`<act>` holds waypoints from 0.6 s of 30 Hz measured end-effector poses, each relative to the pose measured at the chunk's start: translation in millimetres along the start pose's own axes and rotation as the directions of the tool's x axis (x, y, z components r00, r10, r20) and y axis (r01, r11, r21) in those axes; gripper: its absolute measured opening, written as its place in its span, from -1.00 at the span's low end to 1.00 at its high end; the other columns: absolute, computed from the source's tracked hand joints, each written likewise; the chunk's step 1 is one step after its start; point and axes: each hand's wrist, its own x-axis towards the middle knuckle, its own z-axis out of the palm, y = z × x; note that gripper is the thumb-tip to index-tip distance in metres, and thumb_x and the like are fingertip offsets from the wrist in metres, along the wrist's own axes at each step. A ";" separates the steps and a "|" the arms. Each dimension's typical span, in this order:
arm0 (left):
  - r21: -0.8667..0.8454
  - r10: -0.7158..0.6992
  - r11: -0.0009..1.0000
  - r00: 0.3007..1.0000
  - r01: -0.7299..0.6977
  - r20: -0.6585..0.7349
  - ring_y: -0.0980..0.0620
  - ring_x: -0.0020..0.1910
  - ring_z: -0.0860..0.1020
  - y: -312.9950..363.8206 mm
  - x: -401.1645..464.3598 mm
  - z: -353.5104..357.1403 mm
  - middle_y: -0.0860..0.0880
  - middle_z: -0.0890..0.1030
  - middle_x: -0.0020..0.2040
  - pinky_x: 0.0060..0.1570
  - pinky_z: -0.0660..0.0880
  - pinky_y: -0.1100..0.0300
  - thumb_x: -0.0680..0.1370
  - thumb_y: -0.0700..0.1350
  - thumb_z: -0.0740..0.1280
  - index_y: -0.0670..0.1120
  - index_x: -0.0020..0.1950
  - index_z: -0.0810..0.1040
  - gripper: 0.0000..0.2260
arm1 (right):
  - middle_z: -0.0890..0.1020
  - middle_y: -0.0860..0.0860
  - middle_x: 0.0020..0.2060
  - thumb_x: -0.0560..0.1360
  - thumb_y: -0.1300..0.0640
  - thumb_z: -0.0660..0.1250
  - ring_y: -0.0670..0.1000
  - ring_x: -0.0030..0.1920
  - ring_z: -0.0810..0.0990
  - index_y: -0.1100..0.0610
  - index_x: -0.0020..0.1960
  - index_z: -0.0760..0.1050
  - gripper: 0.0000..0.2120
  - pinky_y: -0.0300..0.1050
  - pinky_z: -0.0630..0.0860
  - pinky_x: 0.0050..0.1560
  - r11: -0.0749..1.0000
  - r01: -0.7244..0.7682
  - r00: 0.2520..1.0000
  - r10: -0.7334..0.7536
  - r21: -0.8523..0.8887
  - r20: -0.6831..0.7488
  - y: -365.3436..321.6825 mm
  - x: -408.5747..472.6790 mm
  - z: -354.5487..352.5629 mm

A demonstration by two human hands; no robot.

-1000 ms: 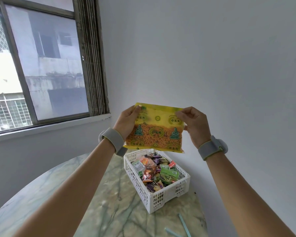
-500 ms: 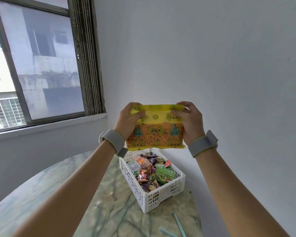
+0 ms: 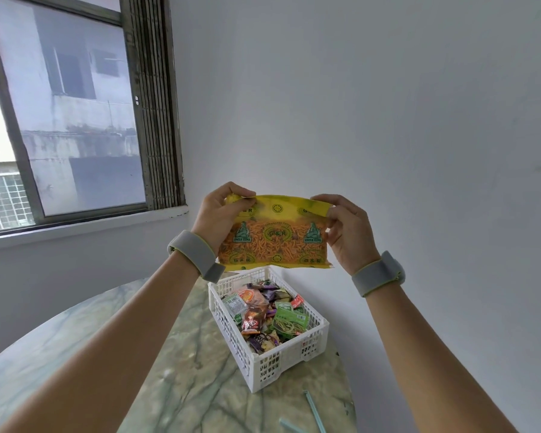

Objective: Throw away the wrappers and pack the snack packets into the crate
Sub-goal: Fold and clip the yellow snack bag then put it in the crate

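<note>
I hold a yellow snack packet (image 3: 275,239) of orange sticks up in the air with both hands. My left hand (image 3: 217,217) pinches its top left corner and my right hand (image 3: 349,232) pinches its top right corner. The top strip of the packet is folded toward me. Below it on the marble table stands a white slotted crate (image 3: 294,359) holding several small colourful snack packets (image 3: 264,314). The crate's far rim is partly hidden behind the yellow packet.
The round green marble table (image 3: 175,389) ends close to the white wall on the right. Two light blue straws (image 3: 314,412) lie near the table's near right edge. A window (image 3: 72,120) fills the left wall.
The packet's top edge has been folded over and stretched wider between my hands. The view has tilted so the crate sits a little lower and closer.
</note>
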 end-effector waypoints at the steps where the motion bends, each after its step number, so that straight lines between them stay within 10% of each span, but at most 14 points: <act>1: -0.002 -0.002 1.000 1.000 0.002 -0.006 -0.03 -0.30 0.60 -0.2 -0.1 0.7 -0.05 0.62 -0.24 -0.22 0.56 0.10 0.49 -0.29 0.39 -0.06 -0.18 0.59 -0.86 | 0.65 0.05 -0.27 0.51 0.36 0.03 -0.06 -0.32 0.55 0.22 -0.02 0.58 -0.66 -0.21 0.39 -0.38 0.997 -0.032 0.999 0.030 0.064 0.032 -0.9 -1.3 -1.9; 10: -0.031 -0.029 0.999 0.998 0.031 0.051 -0.09 -0.25 0.66 8.3 -4.4 10.5 -0.14 0.67 -0.17 -0.15 0.61 0.03 0.50 -0.23 0.42 -0.06 -0.05 0.61 -0.91 | 0.67 0.04 -0.29 0.52 0.26 0.34 0.04 -0.26 0.66 0.03 -0.01 0.58 -0.84 0.02 0.56 -0.25 0.972 0.068 0.997 -0.074 -0.225 -0.017 -3.4 -0.4 -9.7; 18: -0.134 -0.027 0.990 0.993 0.042 0.114 -0.11 -0.28 0.63 11.3 -4.8 6.4 -0.15 0.64 -0.20 -0.25 0.60 0.08 0.48 -0.32 0.40 -0.06 -0.08 0.61 -0.84 | 0.66 0.09 -0.24 0.52 0.40 0.19 0.05 -0.26 0.61 0.18 -0.14 0.64 -0.72 -0.14 0.55 -0.30 0.997 0.082 0.996 -0.082 -0.011 -0.042 -4.1 -2.8 -6.5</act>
